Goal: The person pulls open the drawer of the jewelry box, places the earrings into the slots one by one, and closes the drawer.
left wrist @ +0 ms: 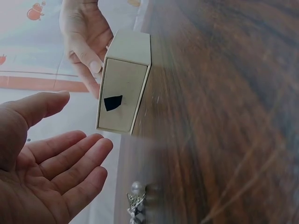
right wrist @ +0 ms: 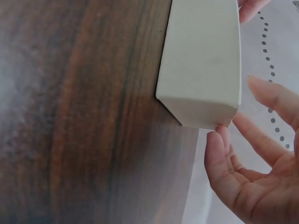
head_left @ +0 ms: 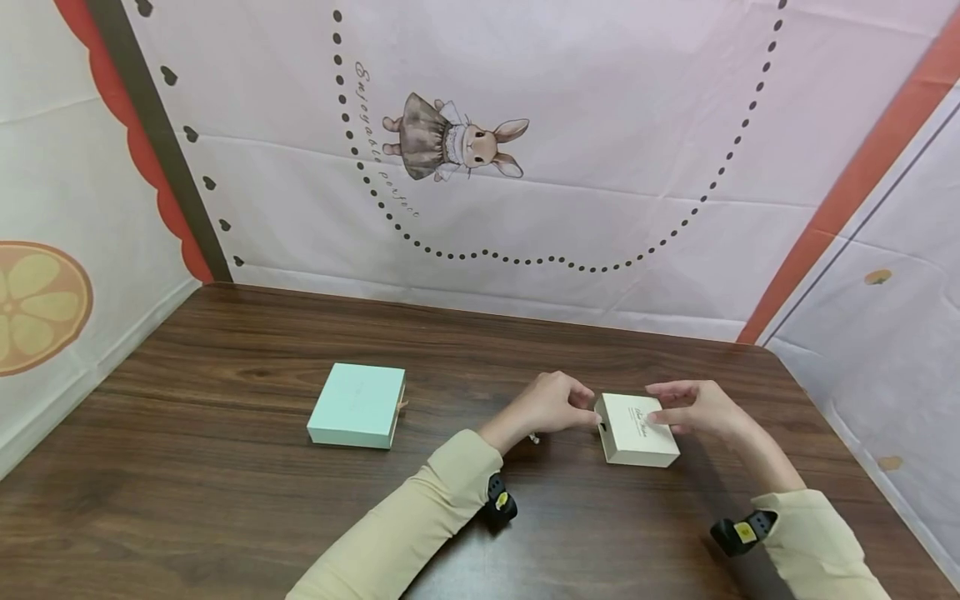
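Observation:
A small cream drawer-style box (head_left: pixel 640 425) with dark lettering on its lid lies on the table between the hands. In the left wrist view, a black ribbon tab (left wrist: pixel 113 102) sticks out of its end face. My left hand (head_left: pixel 552 402) is beside that end, thumb and fingers spread apart with nothing between them. My right hand (head_left: pixel 703 408) is at the opposite end, its fingertips (right wrist: pixel 218 140) at the box's corner and its thumb held off over the lid. Below my left hand, a silver ornament with a pearl (left wrist: pixel 136 200) lies on the table.
A mint-green box (head_left: pixel 358 404) with a small ribbon at its right side rests on the left part of the brown wooden table (head_left: pixel 225 483). Printed cloth with a rabbit figure (head_left: pixel 457 142) hangs behind the table, and more cloth lines both sides.

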Tool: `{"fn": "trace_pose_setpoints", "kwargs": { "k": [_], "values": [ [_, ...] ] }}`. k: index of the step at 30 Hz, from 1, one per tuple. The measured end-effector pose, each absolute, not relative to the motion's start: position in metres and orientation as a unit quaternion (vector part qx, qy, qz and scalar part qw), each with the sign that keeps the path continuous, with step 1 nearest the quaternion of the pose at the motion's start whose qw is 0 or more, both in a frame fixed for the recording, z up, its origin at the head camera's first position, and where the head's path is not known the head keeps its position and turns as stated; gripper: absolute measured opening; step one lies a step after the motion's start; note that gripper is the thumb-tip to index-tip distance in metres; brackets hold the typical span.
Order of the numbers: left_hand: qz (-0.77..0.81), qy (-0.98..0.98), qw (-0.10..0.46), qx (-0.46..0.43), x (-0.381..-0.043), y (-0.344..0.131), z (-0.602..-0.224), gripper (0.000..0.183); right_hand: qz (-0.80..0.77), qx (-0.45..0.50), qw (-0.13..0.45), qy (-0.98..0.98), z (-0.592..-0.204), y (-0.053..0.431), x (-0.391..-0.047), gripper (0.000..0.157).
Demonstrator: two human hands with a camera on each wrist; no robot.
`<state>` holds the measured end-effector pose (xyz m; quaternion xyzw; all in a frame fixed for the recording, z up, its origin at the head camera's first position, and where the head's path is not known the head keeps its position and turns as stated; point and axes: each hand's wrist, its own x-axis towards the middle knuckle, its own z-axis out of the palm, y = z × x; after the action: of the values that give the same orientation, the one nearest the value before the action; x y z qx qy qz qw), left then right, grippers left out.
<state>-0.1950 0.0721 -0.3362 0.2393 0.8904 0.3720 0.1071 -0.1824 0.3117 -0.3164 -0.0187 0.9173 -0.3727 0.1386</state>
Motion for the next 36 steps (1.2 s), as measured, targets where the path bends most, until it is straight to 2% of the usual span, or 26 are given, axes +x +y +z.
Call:
{"fn": "trace_pose_setpoints", "kwargs": {
  "k": [23,36],
  "values": [
    [0.35,0.895,0.13,0.243,-0.191,0.09,-0.338,0.033,-0.405,-0.04,0.144,0.902,-0.326,0.318,-0.175,0.065],
    [0.332,0.909,0.119,0.222,-0.19,0.098,-0.341,0.027,-0.427,-0.037,0.155,0.89,-0.329,0.321,-0.171,0.067]
  ]
}}
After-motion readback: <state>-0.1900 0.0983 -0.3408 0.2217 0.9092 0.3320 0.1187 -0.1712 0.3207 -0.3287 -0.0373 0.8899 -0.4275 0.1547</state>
